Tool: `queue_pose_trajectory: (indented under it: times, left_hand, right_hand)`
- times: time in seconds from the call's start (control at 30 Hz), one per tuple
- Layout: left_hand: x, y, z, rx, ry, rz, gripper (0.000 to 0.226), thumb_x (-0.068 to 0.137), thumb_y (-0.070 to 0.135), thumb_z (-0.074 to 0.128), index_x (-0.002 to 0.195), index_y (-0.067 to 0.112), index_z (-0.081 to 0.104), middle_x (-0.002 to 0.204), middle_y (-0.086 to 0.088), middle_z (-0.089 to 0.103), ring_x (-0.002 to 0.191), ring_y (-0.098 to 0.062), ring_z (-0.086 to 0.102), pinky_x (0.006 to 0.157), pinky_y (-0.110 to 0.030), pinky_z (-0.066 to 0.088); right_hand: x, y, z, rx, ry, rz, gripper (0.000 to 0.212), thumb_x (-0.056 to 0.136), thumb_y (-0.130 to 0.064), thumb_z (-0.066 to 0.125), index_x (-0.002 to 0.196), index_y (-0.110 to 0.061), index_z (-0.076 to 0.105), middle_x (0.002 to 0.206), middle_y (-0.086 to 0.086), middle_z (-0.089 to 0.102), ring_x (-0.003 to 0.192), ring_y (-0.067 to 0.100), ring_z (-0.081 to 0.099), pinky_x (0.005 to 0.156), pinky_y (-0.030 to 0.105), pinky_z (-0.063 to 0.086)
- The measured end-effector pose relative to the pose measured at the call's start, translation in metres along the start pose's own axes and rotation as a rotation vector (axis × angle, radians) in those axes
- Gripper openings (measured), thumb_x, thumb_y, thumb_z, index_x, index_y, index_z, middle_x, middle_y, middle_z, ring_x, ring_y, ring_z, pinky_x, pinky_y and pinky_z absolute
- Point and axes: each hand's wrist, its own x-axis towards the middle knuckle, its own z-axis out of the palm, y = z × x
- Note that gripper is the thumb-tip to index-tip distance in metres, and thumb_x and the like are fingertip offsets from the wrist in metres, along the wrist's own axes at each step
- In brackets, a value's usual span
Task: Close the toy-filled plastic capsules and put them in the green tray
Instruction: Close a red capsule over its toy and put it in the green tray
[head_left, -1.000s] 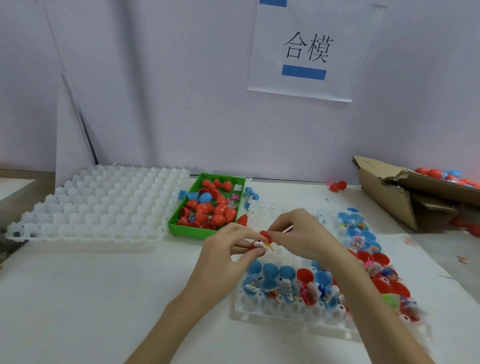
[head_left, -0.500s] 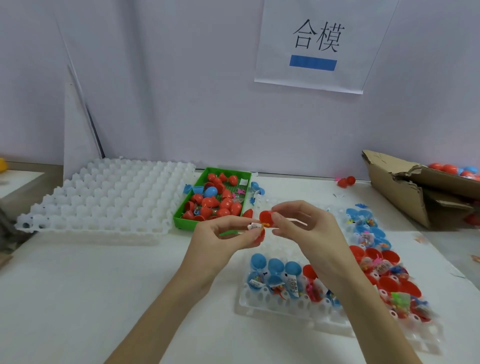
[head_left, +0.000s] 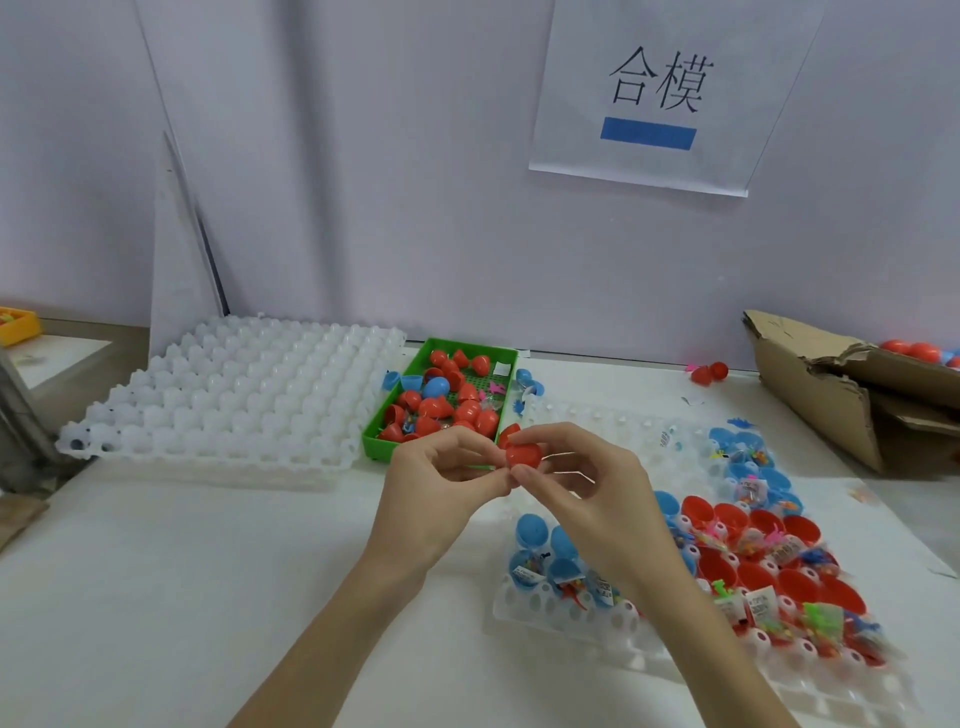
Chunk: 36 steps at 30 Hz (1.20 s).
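Both hands meet above the white table (head_left: 156, 597), just in front of the near end of the green tray (head_left: 375, 441). Between them is a red capsule (head_left: 523, 453).

Right hand (head_left: 582, 493): thumb and forefinger curled round the red capsule; thumb tip sits below it, forefinger arches over the top. The capsule shows at the fingertips, not in the palm. Remaining fingers are loosely curled beneath.

Left hand (head_left: 441, 483): fingertips pinched against the capsule's left side, thumb meeting the right thumb under it. A thin green sliver pokes out between the left fingers; what it is cannot be told.

A second red piece sits at the capsule's upper left edge. Whether it is the other half, and whether the two are seated, cannot be told.

Green tray: holds many red capsules and halves plus one blue capsule (head_left: 435, 387). Some blue halves lie just outside its far left and right edges.

White cell tray (head_left: 545, 603), below and right of the hands: blue halves (head_left: 531, 529) at the near left, red halves (head_left: 800, 582) to the right, and small bagged toys in many cells.

A stack of white cell trays (head_left: 234, 395) lies left of the green tray, touching or nearly so. A torn cardboard box (head_left: 810, 384) sits at far right with red capsules inside. A paper sign (head_left: 649, 93) hangs on the wall.
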Motion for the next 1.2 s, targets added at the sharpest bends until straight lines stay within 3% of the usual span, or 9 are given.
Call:
queue_pose_trajectory:
  times: [0.17, 0.37, 0.57, 0.7, 0.87, 1.0, 1.2]
  left_hand:
    - [0.001, 0.001, 0.0, 0.009, -0.031, 0.01, 0.016, 0.081, 0.025, 0.086, 0.095, 0.02, 0.083, 0.084, 0.006, 0.081, 0.082, -0.01, 0.079, 0.077, -0.016, 0.059]
    - [-0.001, 0.003, 0.001, 0.034, -0.11, 0.045, 0.019, 0.095, 0.012, 0.073, 0.112, 0.015, 0.08, 0.096, 0.008, 0.082, 0.09, -0.008, 0.078, 0.081, -0.015, 0.058]
    - [-0.001, 0.0, 0.002, -0.017, -0.019, 0.033, 0.012, 0.09, 0.009, 0.079, 0.101, 0.014, 0.081, 0.088, 0.002, 0.081, 0.083, -0.015, 0.079, 0.08, -0.022, 0.061]
    - [0.0, 0.0, 0.002, -0.115, 0.036, 0.005, 0.024, 0.08, 0.012, 0.088, 0.1, 0.012, 0.073, 0.088, -0.002, 0.081, 0.084, -0.019, 0.079, 0.078, -0.026, 0.063]
    - [0.001, 0.001, 0.0, -0.198, -0.033, -0.005, 0.014, 0.093, 0.015, 0.077, 0.107, 0.016, 0.079, 0.096, 0.0, 0.082, 0.092, -0.017, 0.079, 0.089, -0.026, 0.062]
    - [0.001, 0.004, -0.001, -0.229, -0.091, 0.059, 0.033, 0.088, 0.008, 0.08, 0.12, 0.018, 0.076, 0.11, 0.003, 0.08, 0.106, -0.012, 0.075, 0.088, -0.018, 0.057]
    - [0.0, 0.005, -0.001, -0.19, -0.065, 0.167, 0.034, 0.087, 0.008, 0.081, 0.115, 0.027, 0.079, 0.102, 0.005, 0.081, 0.099, -0.012, 0.076, 0.086, -0.02, 0.059]
  right_hand:
    - [0.001, 0.002, 0.0, 0.018, 0.028, -0.004, 0.024, 0.089, -0.02, 0.077, 0.109, -0.034, 0.074, 0.101, -0.018, 0.074, 0.097, 0.01, 0.071, 0.084, 0.024, 0.059]
    - [0.003, 0.003, -0.004, 0.026, 0.074, 0.018, 0.022, 0.09, -0.021, 0.076, 0.107, -0.034, 0.074, 0.097, -0.024, 0.073, 0.094, 0.003, 0.07, 0.077, 0.014, 0.056]
    - [0.001, 0.002, 0.002, 0.041, 0.037, 0.006, 0.027, 0.097, -0.007, 0.066, 0.111, -0.029, 0.074, 0.103, -0.016, 0.074, 0.099, 0.008, 0.07, 0.084, 0.02, 0.057]
    - [-0.001, 0.002, 0.006, -0.001, 0.057, -0.013, 0.028, 0.095, -0.01, 0.07, 0.113, -0.031, 0.074, 0.108, -0.014, 0.072, 0.1, 0.006, 0.068, 0.085, 0.018, 0.056]
    - [-0.001, 0.0, 0.007, -0.033, 0.123, 0.003, 0.028, 0.094, -0.018, 0.071, 0.115, -0.035, 0.069, 0.104, -0.018, 0.071, 0.098, 0.002, 0.067, 0.083, 0.014, 0.055]
    - [-0.003, -0.006, 0.006, 0.161, 0.16, 0.05, 0.018, 0.094, -0.017, 0.071, 0.107, -0.03, 0.071, 0.095, -0.018, 0.075, 0.093, 0.004, 0.071, 0.078, 0.014, 0.055]
    - [-0.005, -0.014, 0.005, 0.371, 0.176, 0.085, 0.017, 0.096, -0.019, 0.068, 0.112, -0.02, 0.074, 0.1, -0.009, 0.078, 0.094, 0.011, 0.075, 0.079, 0.015, 0.056]
